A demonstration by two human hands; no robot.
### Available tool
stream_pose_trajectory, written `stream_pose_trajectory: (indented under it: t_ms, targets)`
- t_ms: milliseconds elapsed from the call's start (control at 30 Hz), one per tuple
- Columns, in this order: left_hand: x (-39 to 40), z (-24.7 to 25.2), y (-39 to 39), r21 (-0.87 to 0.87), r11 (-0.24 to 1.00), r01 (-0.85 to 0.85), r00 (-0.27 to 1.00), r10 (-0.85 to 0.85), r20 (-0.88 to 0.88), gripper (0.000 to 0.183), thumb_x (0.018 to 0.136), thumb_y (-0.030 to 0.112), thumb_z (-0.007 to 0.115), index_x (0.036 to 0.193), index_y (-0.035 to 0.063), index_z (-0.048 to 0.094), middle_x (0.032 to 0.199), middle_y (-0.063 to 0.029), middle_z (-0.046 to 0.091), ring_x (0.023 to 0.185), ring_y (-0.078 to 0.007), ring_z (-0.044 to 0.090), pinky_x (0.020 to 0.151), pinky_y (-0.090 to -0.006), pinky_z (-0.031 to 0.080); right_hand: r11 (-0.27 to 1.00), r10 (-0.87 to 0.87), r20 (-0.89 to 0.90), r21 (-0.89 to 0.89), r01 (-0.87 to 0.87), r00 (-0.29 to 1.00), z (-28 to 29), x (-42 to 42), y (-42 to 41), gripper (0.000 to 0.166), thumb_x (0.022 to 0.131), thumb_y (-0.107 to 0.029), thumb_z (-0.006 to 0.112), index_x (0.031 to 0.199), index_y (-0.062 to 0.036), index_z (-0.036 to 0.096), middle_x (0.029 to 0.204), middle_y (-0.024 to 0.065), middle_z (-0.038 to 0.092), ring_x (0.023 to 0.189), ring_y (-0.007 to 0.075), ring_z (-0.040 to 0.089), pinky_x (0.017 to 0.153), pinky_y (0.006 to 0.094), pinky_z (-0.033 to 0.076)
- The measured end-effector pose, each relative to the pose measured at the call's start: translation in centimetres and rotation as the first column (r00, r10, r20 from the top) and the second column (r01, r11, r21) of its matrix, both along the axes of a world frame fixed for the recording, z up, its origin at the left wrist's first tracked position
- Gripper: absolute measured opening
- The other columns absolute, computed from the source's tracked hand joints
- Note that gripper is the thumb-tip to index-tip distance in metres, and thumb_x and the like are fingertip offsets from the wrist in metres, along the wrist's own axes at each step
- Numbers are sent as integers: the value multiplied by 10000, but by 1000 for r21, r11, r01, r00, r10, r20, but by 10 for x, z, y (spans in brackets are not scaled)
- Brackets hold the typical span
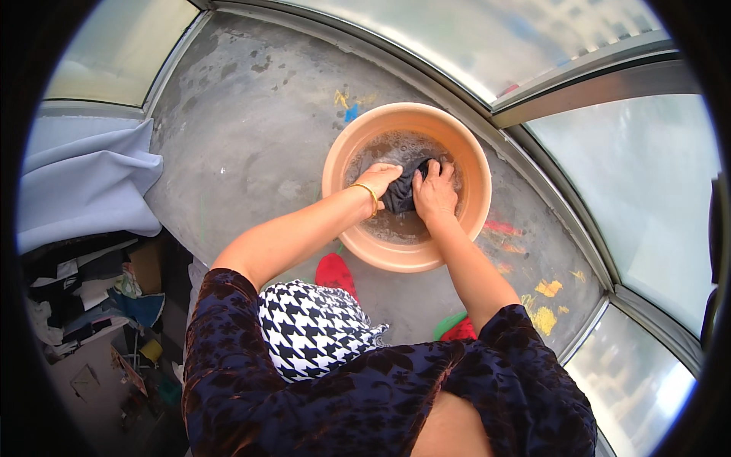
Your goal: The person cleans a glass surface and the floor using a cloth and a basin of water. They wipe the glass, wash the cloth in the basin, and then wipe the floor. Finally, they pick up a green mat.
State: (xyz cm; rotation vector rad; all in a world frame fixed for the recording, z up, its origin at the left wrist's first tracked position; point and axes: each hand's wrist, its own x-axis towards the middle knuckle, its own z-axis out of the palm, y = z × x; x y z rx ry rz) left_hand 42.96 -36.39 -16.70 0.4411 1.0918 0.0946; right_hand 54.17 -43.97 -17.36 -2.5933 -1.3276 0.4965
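Observation:
A round orange plastic basin (406,261) stands on the floor, holding murky, bubbly water (394,148). In the water lies a dark grey wet cloth (398,193), bunched between my two hands. My left hand (381,181), with a gold bangle at the wrist, pinches the cloth's left side between thumb and fingers. On the right side, my right hand (437,191) is bent over the cloth, fingers gripping its upper edge. Part of the cloth is hidden under the hands and the water.
The grey concrete floor (245,125) bears wet spots and yellow, red and blue marks. Metal-framed frosted windows (622,188) curve round the top and right. A pale curtain (97,194) hangs at left above piled clothes and paper-like items (91,297). Red slippers (336,274) are near the basin.

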Motion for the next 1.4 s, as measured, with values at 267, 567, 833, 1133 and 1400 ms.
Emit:
stream_pose_trajectory:
  t_ms: [267, 567, 833, 1133, 1400]
  targets:
    - [2, 15, 1, -155, 983, 102, 986, -121, -114, 617, 867, 553, 338, 1356, 197, 218, 1419, -68, 204, 1301, -310, 188, 940, -655, 185, 974, -87, -71, -216, 70, 994, 4, -15, 12, 458, 741, -188, 551, 1147, -29, 414, 1240, 202, 340, 994, 377, 487, 794, 450, 469]
    - [1, 38, 9, -289, 957, -18, 989, 60, 135, 451, 779, 506, 566, 1018, 128, 513, 885, -90, 584, 777, -210, 573, 725, -368, 483, 861, 95, -603, 449, 238, 792, 94, -73, -4, 238, 799, -274, 579, 734, -57, 503, 743, 100, 528, 679, 264, 553, 614, 353, 431]
    - [12, 19, 4, -276, 936, -219, 970, 239, 43, 248, 844, 382, 523, 868, 136, 545, 807, -29, 590, 725, -195, 567, 671, -361, 473, 913, 69, -3, 402, -62, 998, 14, -10, 19, 219, 824, -283, 525, 744, -84, 478, 760, 102, 503, 664, 301, 557, 537, 398, 466]
    - [2, 28, 8, 1, 999, -43, 978, 42, -203, 488, 887, 458, 366, 1295, 194, 322, 1346, -48, 303, 1232, -263, 305, 924, -577, 256, 939, 293, -33, -176, -294, 955, 12, 0, 4, 511, 782, -333, 565, 1233, -164, 395, 1131, 154, 383, 1043, 348, 432, 782, 448, 456]
    - [8, 30, 6, -287, 957, 37, 999, -36, 9, 540, 867, 549, 342, 1209, 133, 385, 1232, -119, 396, 1093, -332, 435, 871, -533, 348, 889, -349, -688, -27, 458, 636, 26, -21, 9, 466, 739, -212, 602, 1147, -58, 440, 1108, 214, 505, 1022, 346, 520, 794, 383, 449]
